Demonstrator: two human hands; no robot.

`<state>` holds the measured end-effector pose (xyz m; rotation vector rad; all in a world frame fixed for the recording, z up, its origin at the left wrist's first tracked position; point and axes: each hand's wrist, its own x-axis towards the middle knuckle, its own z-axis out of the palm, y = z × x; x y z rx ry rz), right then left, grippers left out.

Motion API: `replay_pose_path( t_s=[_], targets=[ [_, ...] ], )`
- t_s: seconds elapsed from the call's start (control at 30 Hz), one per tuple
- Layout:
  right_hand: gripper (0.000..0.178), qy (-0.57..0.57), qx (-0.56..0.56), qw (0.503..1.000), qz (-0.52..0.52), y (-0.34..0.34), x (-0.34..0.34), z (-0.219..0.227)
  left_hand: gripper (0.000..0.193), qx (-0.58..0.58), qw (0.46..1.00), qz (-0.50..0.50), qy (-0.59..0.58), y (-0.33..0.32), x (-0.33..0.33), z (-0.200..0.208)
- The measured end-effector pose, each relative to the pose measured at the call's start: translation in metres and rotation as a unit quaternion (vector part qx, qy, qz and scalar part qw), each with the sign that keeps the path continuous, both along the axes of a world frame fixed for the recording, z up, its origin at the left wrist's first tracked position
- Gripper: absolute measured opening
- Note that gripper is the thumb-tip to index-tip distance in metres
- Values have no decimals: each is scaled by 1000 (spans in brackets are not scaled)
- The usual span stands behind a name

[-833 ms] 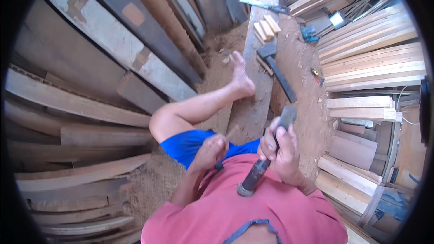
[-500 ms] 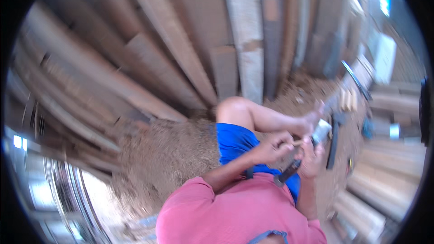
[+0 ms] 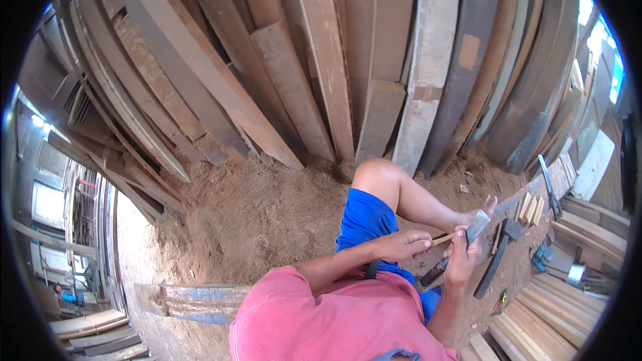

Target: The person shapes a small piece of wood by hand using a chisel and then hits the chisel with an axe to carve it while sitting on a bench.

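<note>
My left hand point(image 3: 409, 245) is closed on one end of a thin wooden stick point(image 3: 441, 238). The stick's far end reaches my right hand point(image 3: 460, 258), beside the blade. That hand is wrapped round a chisel point(image 3: 477, 226) with a broad grey metal blade pointing up and away from me. Its dark handle point(image 3: 433, 273) sticks out below, near my blue shorts point(image 3: 368, 217). Both hands are in front of my lap, close to my bare foot point(image 3: 483, 210). Where stick and blade meet is partly covered by my right fingers.
A hammer with a dark handle point(image 3: 491, 267) lies right of my hands, near several small wood pieces point(image 3: 530, 208) and a saw-like tool point(image 3: 550, 187). Long planks point(image 3: 304, 60) lean ahead. Sawdust point(image 3: 261, 227) covers the ground. Stacked boards point(image 3: 545, 317) lie at right; a blue power tool point(image 3: 542, 255) is nearby.
My view has turned, so the planks and ground appear shifted to the right, and the blur is gone. Both hands keep their hold on the stick and the chisel.
</note>
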<state>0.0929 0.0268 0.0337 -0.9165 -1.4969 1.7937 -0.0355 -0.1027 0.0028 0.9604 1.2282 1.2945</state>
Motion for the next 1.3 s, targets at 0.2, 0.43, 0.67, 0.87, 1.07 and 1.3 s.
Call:
replay_pose_path(
  t_s=[0.2, 0.43, 0.67, 0.87, 1.07, 1.3],
  targets=[
    [15, 25, -45, 998, -27, 19, 5, 0, 40, -9, 997, -41, -64, 32, -4, 16],
    [24, 128, -175, 975, -52, 10, -18, 33, 35, -35, 977, 96, -187, 31, -11, 3],
    [18, 221, -378, 897, 58, -15, -17, 39, 32, -29, 952, 74, -296, 51, -23, -19],
    [16, 184, -402, 892, 96, -41, -16, 50, 32, -23, 992, 81, -98, 50, -21, 13],
    [14, 220, -295, 929, 32, -33, 13, 73, 33, -4, 1000, -5, 7, 21, -11, 21],
    [14, 26, -99, 994, -31, 22, 43, 45, 26, -67, 992, 54, -87, 12, -3, -8]
  ],
)
